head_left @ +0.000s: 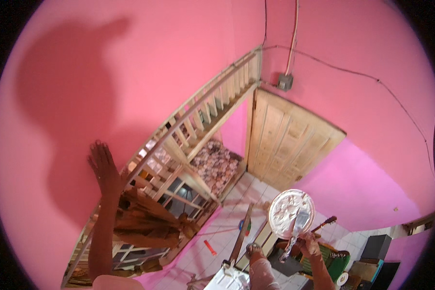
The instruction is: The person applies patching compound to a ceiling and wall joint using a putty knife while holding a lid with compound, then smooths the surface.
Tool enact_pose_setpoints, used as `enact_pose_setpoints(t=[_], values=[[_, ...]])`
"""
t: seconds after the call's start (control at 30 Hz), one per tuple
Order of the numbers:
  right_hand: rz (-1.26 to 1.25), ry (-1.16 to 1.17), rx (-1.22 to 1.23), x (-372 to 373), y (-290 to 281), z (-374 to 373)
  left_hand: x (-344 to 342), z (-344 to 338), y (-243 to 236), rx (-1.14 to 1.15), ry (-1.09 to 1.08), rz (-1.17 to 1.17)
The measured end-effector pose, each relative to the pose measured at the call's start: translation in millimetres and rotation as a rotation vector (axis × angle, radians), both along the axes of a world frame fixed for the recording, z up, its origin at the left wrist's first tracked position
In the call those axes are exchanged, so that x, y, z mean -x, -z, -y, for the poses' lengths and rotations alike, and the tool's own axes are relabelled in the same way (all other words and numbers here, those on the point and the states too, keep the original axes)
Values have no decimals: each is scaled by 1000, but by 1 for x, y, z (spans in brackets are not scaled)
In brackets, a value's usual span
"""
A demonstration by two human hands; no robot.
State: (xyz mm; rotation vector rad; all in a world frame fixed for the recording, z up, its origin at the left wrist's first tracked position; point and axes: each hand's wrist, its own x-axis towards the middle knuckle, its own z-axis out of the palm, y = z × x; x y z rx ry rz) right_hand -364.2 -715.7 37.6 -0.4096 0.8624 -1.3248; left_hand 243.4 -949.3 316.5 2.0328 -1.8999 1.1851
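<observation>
My left hand [104, 166] is raised with its fingers spread, the palm flat against the pink wall [82, 72] beside a wooden window frame [198, 116]. My right hand [310, 244] is low at the right, closed on the handle of a putty knife [298, 227]. The knife's flat blade lies over a round metal pan [291, 212] smeared with white paste. Whether the same hand also carries the pan is hidden by the blade.
A knotted brown curtain [145, 222] hangs by the window. A wooden door [285, 145] stands below in the corner. Far below lie a white tiled floor [227, 227], a wooden plank [241, 234], a green chair [336, 263], black boxes [377, 246] and my foot [254, 250].
</observation>
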Motion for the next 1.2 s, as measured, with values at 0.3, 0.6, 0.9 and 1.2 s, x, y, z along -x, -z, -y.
enact_pose_setpoints(t=[0.3,0.6,0.9,1.2], values=[[-278,55,61,2,27,10,12,-52,13,-164,-242,2],[-566,81,279,2,60,-1,17,-82,-8,-240,-273,168],[-1717,-193,561,8,10,-12,-19,-81,-36,-123,-339,230],[-1336,-70,129,41,-16,-1,-44,-66,-1,-98,-401,525]])
